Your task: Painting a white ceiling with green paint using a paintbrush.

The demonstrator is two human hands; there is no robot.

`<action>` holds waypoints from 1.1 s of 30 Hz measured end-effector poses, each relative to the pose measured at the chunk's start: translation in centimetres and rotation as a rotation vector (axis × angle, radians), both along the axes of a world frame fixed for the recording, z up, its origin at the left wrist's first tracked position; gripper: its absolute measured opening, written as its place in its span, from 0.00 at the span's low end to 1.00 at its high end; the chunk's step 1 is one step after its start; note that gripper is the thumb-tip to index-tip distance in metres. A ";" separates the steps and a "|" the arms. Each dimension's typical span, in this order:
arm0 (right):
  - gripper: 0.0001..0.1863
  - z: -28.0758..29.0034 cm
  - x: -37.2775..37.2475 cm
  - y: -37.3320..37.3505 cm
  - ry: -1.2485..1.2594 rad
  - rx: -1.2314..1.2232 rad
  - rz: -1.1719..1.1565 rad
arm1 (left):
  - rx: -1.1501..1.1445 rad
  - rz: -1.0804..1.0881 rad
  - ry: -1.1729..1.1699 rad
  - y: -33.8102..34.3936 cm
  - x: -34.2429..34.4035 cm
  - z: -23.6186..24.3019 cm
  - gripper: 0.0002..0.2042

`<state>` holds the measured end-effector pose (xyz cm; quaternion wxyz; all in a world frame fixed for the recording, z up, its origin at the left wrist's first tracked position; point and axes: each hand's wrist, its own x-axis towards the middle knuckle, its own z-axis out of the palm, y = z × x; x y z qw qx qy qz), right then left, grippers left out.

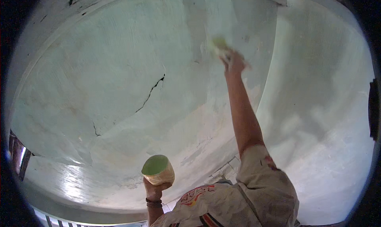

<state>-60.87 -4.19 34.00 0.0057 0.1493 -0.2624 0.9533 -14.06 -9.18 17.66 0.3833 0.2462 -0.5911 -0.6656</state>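
My left hand [155, 188] is closed around the base of a round tub [163, 177], held low in front of me. The tub is pale and stained outside, and its inner wall looks light green, as if coated with paint. How much lies inside cannot be made out. High up, my right hand [234, 61] reaches out on a nearly straight arm and grips a paintbrush with a green tip [219, 42]. Motion blurs hand and brush. The brush is at or close to the pale green wall [119, 60]; contact is not certain.
A dark, jagged crack [151, 93] runs down the wall, with a shorter crack [95, 129] lower left. Greyer patches [196, 32] show near the brush. A wall corner [271, 68] stands right of my arm. A dark-framed opening [19, 153] is at far left.
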 end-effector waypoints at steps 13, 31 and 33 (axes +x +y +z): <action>0.16 22.5 -13.4 2.7 0.800 0.826 -0.853 | 0.025 -0.116 0.050 0.0 -2.5 -0.6 0.39; 0.25 21.2 -2.1 -2.9 0.266 -0.129 -0.315 | 0.131 0.088 0.004 -0.5 0.0 -1.6 0.38; 0.24 21.7 2.2 -2.2 0.011 -0.553 -0.118 | -0.023 0.041 -0.078 -1.2 0.3 -1.7 0.38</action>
